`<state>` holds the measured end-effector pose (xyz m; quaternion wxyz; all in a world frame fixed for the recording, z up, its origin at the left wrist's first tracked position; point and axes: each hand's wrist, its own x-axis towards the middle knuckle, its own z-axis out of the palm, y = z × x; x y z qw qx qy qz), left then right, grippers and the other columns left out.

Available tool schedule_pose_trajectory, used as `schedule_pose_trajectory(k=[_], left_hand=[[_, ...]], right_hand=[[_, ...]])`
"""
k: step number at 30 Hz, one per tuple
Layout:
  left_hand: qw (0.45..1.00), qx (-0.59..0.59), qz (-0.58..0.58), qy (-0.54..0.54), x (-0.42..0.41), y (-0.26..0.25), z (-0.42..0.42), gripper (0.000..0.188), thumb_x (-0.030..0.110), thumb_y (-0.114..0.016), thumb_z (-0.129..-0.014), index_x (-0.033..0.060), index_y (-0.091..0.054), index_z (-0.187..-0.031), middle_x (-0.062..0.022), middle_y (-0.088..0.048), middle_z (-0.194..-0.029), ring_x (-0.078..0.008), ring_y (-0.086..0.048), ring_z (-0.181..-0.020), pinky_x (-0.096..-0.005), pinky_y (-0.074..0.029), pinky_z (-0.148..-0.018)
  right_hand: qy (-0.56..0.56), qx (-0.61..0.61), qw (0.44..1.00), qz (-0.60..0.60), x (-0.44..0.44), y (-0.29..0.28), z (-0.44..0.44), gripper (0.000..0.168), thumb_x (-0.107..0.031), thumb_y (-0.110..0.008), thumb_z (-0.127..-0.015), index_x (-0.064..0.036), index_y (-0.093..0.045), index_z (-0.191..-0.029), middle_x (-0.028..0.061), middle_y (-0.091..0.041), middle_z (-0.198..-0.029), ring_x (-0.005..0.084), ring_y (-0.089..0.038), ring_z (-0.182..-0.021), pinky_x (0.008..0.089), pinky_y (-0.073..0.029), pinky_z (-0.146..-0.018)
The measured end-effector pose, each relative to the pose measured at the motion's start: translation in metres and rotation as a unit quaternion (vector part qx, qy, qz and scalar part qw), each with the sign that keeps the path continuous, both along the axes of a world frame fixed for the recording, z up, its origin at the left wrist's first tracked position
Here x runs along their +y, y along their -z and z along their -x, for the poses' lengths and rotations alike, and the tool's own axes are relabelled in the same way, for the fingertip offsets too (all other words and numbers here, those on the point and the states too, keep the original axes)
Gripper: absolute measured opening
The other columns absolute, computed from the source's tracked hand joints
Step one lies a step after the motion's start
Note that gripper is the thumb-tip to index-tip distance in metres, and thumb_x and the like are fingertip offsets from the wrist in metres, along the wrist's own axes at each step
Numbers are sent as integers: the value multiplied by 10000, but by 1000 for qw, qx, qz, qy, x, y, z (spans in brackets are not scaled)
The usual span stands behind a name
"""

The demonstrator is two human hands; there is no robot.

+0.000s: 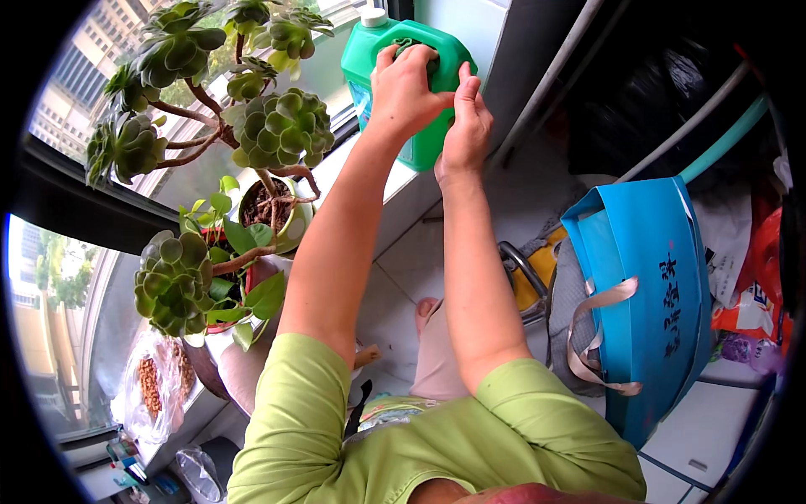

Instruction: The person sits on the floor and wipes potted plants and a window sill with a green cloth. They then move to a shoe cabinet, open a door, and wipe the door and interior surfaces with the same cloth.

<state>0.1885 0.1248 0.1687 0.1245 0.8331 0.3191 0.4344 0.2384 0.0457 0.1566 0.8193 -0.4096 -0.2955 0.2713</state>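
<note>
A green plastic jug with a white cap stands on the white window ledge ahead of me. My left hand is over the jug's handle area, its fingers curled on a bunched dark green cloth-like thing. Most of that bunch is hidden under the fingers. My right hand lies against the jug's right side with its fingers fairly straight. The left thumb reaches across to the right hand. What lies under the right palm cannot be seen.
Left of my arms, a branching succulent in a pale green pot spreads over the ledge. A plastic bag of brown pellets lies lower left. On the right are a blue paper bag, a metal tube frame and a grey pole.
</note>
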Motion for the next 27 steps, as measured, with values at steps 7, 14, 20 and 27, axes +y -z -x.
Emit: schedule_pose_trajectory(k=[7, 14, 20, 27], left_hand=[[982, -140, -109, -57, -19, 25, -15, 354, 196, -758, -649, 81, -584, -936, -79, -579, -982, -339, -452, -1056, -451, -367, -907], [967, -105, -202, -115, -26, 43, -18, 364, 190, -755, -676, 116, -586, -989, -79, -508, -1045, -348, -421, -1066, -473, -361, -887], [963, -94, -237, -90, -19, 62, -8, 382, 185, -731, -702, 173, -599, -1060, -81, -474, -1154, -366, -384, -1139, -494, -332, -933], [979, -84, -183, -27, -36, 70, 23, 330, 6, -663, -703, 151, -617, -996, -89, -503, -1185, -358, -414, -1109, -435, -386, -918]], right_hand=[[31, 31, 999, -7, 4, 4, 3, 550, -390, -411, -989, 32, -437, -1340, 142, -439, -1381, 198, -419, -1248, 299, -323, -1037], [88, 107, 989, 42, 1, 10, -1, 487, -359, -436, -982, 41, -539, -1241, 122, -559, -1226, 192, -511, -1117, 310, -385, -963], [93, 199, 976, -1, 5, 9, 6, 400, -295, -446, -980, 9, -560, -1214, 85, -603, -1137, 176, -549, -1010, 291, -431, -868], [35, 184, 975, 123, 17, 41, 9, 557, -302, -426, -954, -28, -291, -1420, 173, -375, -1408, 321, -424, -1251, 393, -383, -1001]])
